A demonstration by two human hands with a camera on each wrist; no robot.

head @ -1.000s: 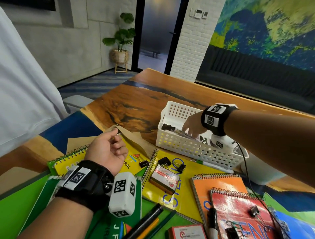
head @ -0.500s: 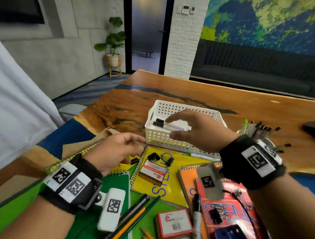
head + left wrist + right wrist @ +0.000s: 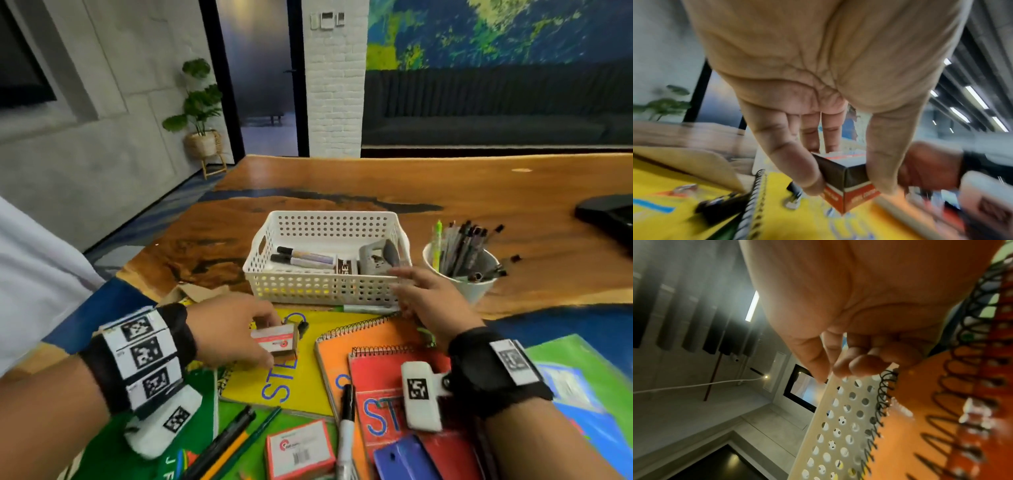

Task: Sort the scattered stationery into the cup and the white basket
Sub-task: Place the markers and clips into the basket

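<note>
My left hand point(image 3: 272, 339) grips a small red, white and black box point(image 3: 279, 344) by its sides, thumb near and fingers far, low over the yellow notebook point(image 3: 308, 383). The left wrist view shows the same box point(image 3: 851, 199) pinched in that hand point(image 3: 844, 185). The white basket point(image 3: 325, 287) holds two markers point(image 3: 305, 258), a dark box point(image 3: 345, 266) and a grey tool point(image 3: 376, 257). My right hand point(image 3: 399, 284) hovers with empty, relaxed fingers at the basket's near right corner, close to its rim point(image 3: 830, 404). The white cup point(image 3: 476, 291) to the right is full of pens point(image 3: 459, 250).
A green-capped pen point(image 3: 366, 308) lies in front of the basket. Orange point(image 3: 359, 339) and red point(image 3: 380, 404) spiral notebooks, a black marker point(image 3: 346, 421), a second red box point(image 3: 299, 448), pencils point(image 3: 229, 442) and binder clips point(image 3: 298, 320) crowd the near table. A black object point(image 3: 606, 212) lies far right.
My right hand came out of the basket to its near right corner. My left hand moved right and took hold of the small box on the yellow notebook.
</note>
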